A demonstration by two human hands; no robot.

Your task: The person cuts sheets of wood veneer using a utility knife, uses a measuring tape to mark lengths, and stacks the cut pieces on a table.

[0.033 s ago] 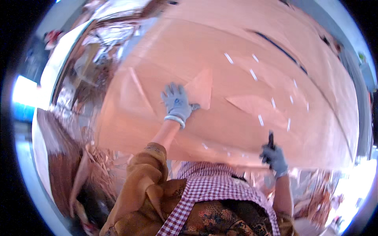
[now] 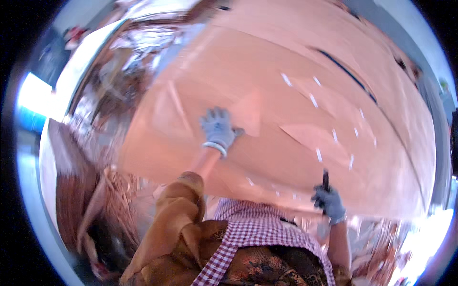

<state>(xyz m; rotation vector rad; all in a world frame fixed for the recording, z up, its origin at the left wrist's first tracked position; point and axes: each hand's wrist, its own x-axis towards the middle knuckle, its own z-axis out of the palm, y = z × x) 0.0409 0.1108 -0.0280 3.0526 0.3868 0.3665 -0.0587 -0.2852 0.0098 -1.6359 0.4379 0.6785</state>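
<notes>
The view has shifted slightly, so the pink sheet [image 2: 276,157], left hand [image 2: 218,129] and right hand [image 2: 330,202] appear lower.

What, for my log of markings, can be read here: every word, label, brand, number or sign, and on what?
No text can be read.
Left hand, back of grey glove: small dark mark, too blurred to read.
Black object in right hand: none legible.

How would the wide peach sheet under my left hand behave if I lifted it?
The peach sheet would probably flop, as its near side looks wavy. It seems thin, so likely light for its breadth. It might tear: similar-coloured ragged scraps lie nearby.
</notes>
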